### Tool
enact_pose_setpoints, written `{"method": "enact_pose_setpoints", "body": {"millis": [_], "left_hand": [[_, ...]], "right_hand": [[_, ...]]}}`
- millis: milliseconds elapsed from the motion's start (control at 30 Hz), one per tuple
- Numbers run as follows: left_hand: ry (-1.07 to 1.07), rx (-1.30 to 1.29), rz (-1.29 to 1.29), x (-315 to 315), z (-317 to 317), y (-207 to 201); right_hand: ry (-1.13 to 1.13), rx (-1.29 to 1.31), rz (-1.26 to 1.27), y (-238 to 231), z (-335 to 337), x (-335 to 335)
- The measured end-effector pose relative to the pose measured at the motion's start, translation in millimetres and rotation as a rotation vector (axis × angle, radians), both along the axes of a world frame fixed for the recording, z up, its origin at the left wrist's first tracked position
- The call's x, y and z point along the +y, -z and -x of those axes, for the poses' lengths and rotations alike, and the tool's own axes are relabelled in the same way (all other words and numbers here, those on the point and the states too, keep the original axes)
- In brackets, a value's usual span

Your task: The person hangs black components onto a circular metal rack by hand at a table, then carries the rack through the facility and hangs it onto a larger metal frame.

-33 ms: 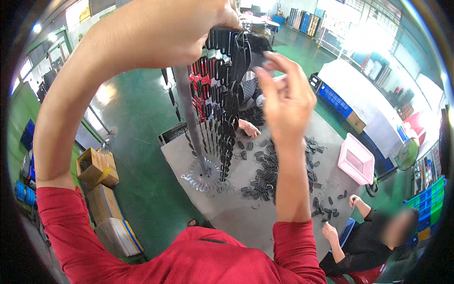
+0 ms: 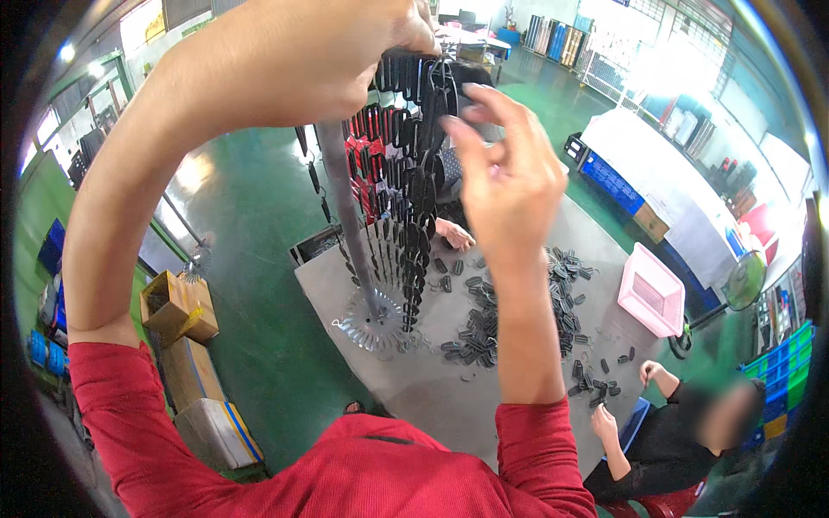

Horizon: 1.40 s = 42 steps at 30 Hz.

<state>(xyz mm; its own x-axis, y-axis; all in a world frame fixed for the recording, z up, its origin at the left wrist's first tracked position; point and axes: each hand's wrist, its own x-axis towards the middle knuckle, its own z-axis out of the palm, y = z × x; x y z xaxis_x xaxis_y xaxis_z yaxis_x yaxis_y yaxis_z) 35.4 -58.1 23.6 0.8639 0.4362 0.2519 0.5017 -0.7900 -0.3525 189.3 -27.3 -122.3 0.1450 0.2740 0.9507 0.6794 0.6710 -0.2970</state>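
A grey pole stand (image 2: 346, 198) rises from a round slotted metal base (image 2: 370, 319) on the table. Black oblong ring-like pieces (image 2: 419, 155) hang around it in long strands. At the stand's top, my left hand (image 2: 380, 56) is closed with curled fingers; the picture's upper edge cuts it off, and what it grips is hidden. Just right of the strands, my right hand (image 2: 511, 177) is raised, its thumb and fingers apart with nothing between them. Below my right forearm lies a heap of loose black oblong pieces (image 2: 479, 332), partly covered by that arm.
A pink basket (image 2: 652, 289) stands at the right of the grey table (image 2: 432, 401). One co-worker sits at lower right, hands (image 2: 607, 425) near scattered pieces. Another person's hand (image 2: 454, 234) shows behind the strands. Cardboard boxes (image 2: 188, 367) line the floor at left.
My right hand has shifted left, closer to the hanging strands. My left hand stays at the top of the stand.
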Motion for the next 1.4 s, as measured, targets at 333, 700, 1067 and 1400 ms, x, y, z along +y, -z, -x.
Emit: {"method": "enact_pose_setpoints", "body": {"millis": [333,700,1067,1400], "left_hand": [[0.019,0.044,0.079,9,7,4],[0.151,-0.094,0.036,43,32,16],[-0.017,0.014,-0.007,-1,11,1],[0.034,-0.059,0.033,15,9,10]], "right_hand": [[-0.478,0.354,0.185,-11,20,18],[-0.011,0.443,0.398,48,-163,28],[0.511,-0.081,0.906,119,-210,41],[0.255,-0.111,-0.114,-5,26,10]]}}
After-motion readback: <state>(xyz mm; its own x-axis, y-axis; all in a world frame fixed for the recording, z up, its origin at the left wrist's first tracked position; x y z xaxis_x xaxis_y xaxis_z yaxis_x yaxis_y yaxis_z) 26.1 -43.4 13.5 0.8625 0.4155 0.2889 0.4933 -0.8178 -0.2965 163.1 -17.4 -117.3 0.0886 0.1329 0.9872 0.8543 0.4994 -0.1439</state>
